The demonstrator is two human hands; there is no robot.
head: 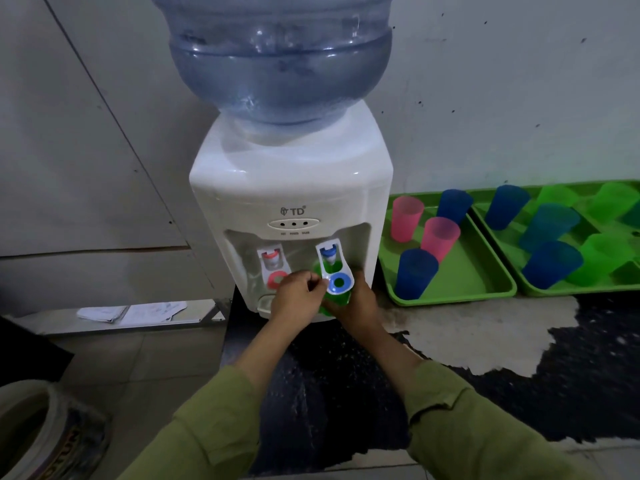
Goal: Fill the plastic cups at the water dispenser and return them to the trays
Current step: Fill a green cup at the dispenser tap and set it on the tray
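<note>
Green cup sits under the blue tap lever of the water dispenser, at the 5 o'clock side of its recess. Right hand holds the cup from the 3 o'clock side with fingers wrapped round its wall. The cup is upright; water level cannot be told. Left hand comes in from 9 o'clock, fingers curled narrow, tips pinching the left edge of the blue tap lever. Red tap lever is just beside the left hand at 10 o'clock, partly hidden by it. Big blue water bottle stands inverted on top of the dispenser at 12 o'clock.

Dispenser stands on a dark bench with a pale worn patch. At 3 o'clock of the dispenser, near tray, green, carries two pink cups and two blue cups, all upright. Far tray, also green, touches it on the 3 o'clock side and carries more blue cups and green cups; whether any hold water cannot be told.

Olive sleeves cover both forearms at 6 o'clock. A pale bucket is at 8 o'clock on the floor, and papers lie at 9 o'clock, low beside the dispenser.
</note>
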